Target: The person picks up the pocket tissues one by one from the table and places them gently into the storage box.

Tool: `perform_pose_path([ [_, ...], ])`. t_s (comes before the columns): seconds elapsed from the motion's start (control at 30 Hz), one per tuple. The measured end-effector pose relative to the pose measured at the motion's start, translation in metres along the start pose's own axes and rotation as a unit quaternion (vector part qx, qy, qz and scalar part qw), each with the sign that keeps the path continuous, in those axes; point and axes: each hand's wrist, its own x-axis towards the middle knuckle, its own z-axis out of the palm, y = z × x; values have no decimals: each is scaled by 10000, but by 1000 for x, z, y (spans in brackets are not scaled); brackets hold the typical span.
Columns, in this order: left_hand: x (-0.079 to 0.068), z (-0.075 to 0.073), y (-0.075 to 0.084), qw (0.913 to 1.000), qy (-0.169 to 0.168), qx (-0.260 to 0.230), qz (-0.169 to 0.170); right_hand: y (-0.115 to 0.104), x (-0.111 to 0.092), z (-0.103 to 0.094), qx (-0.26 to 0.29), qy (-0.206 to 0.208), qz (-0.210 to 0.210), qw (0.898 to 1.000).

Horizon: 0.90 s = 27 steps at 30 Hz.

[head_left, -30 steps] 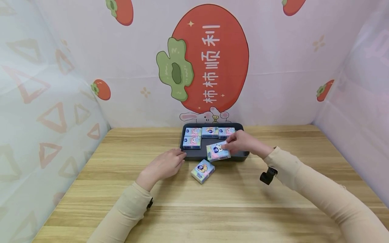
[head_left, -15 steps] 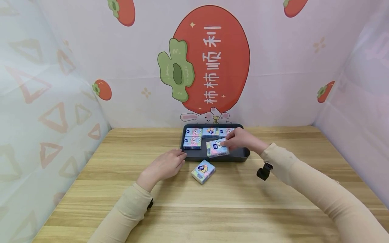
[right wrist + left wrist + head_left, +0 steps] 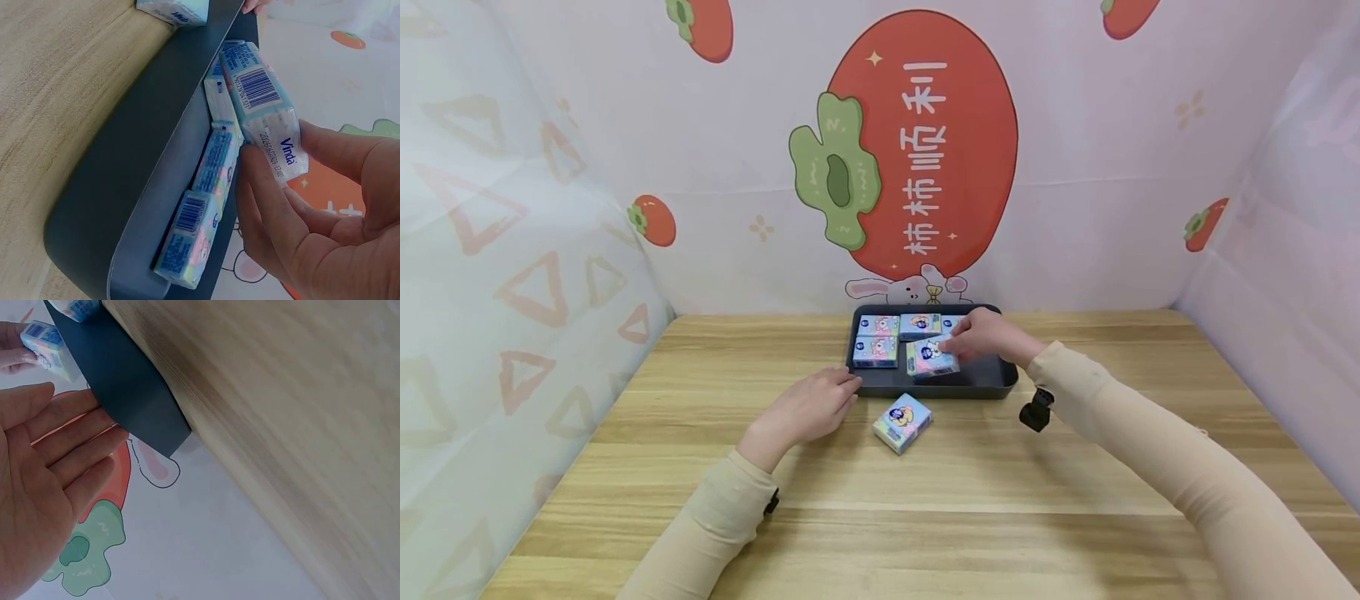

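My right hand [image 3: 991,335] pinches a small blue-and-pink tissue pack [image 3: 931,358] by its right end, over the middle of the dark tray [image 3: 940,392]. In the right wrist view the end of this tissue pack [image 3: 265,94] reads "Vinda", with thumb and fingers on its two sides. Several similar packs [image 3: 876,350] lie in the tray along its back and left. My left hand [image 3: 808,406] rests at the tray's front left corner, its fingers [image 3: 78,431] straight against the tray wall. Another tissue pack [image 3: 902,422] lies askew on the table, just in front of the tray.
The tray stands at the back of a wooden table [image 3: 880,533], close to a cloth backdrop [image 3: 737,150] printed with persimmons. Cloth walls flank both sides. A small black camera [image 3: 1037,410] hangs under the right wrist.
My right hand has carried the tissue pack from the tray's front edge slightly back and left, further over the tray. The left hand and the loose pack have stayed in place.
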Motion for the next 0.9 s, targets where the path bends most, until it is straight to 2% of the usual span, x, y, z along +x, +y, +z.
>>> perform_pose_path([
  [0.13, 0, -1, 0, 10000, -41, 21, 26, -1, 5, 0, -205, 44, 5, 9998],
  [0.47, 0, -2, 0, 9999, 8, 91, 64, 1, 14, 1, -273, 149, -22, 9995],
  [0.9, -1, -2, 0, 9999, -36, 100, 50, -3, 25, 2, -75, 148, 336, 9993],
])
